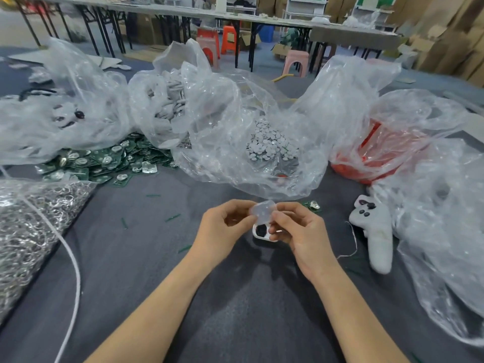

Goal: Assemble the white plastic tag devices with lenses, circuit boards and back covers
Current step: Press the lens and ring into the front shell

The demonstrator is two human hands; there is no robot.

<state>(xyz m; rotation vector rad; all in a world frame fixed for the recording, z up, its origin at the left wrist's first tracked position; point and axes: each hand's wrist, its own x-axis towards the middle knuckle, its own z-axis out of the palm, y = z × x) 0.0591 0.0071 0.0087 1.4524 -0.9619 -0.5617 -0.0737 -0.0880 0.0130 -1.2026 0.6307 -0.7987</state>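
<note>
Left hand [227,226] and right hand [297,231] both pinch the lens [263,209] over the shell [262,233]. Square it first, then press evenly.

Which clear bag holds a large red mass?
The bag right of centre, beside the bag of white discs; red fills its lower part, unlike the rest.

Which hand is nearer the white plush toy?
Right. The right hand, holding the tag, is just left of the toy, not touching; the left hand is farther left, pinching the clear part.
</note>
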